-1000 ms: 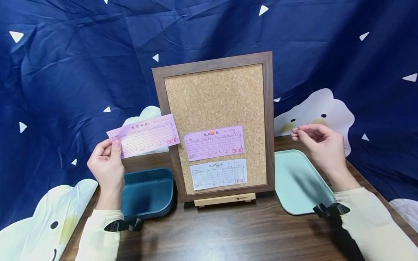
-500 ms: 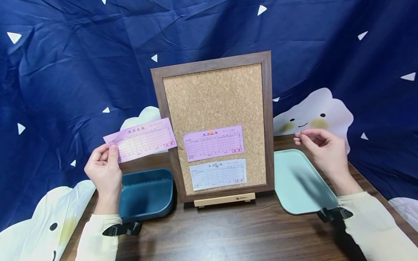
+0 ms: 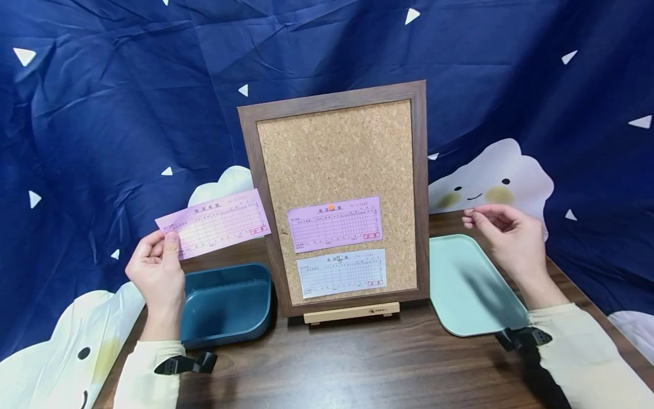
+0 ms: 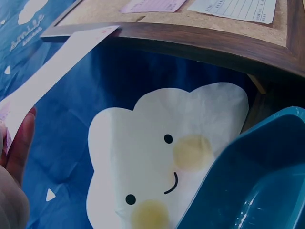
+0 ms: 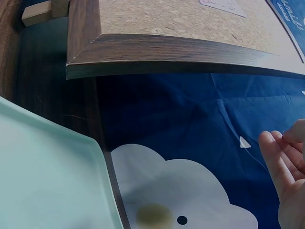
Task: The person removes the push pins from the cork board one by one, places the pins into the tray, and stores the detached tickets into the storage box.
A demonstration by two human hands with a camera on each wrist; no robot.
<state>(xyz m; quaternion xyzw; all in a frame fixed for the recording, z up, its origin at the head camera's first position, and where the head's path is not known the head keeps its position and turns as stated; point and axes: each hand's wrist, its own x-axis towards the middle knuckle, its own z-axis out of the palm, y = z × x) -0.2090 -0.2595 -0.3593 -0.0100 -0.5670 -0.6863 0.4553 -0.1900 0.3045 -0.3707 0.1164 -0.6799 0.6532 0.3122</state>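
Observation:
My left hand (image 3: pixel 158 270) pinches a pink receipt slip (image 3: pixel 217 222) by its lower left corner, thumb in front. The slip tilts up to the right, and its right end overlaps the left frame of the corkboard (image 3: pixel 337 153) in the head view. Pinned low on the board is another pink slip (image 3: pixel 334 230) with an orange pushpin (image 3: pixel 331 208). Below it hangs a pale blue slip (image 3: pixel 342 278) with a clear pushpin (image 3: pixel 339 258). My right hand (image 3: pixel 511 238) is raised right of the board, thumb and forefinger pinched on a tiny pin-like thing, mostly hidden by the fingertips.
A dark teal bin (image 3: pixel 227 304) stands on the table left of the board. The mint tray (image 3: pixel 470 284) lies to the right, under my right hand. A wooden stand (image 3: pixel 352 313) supports the board. Behind hangs a blue cloth (image 3: pixel 128 113) with cloud faces.
My left hand has moved left and down with the pink slip, away from the board. The right hand has shifted slightly right and down. The pinned slips stay put.

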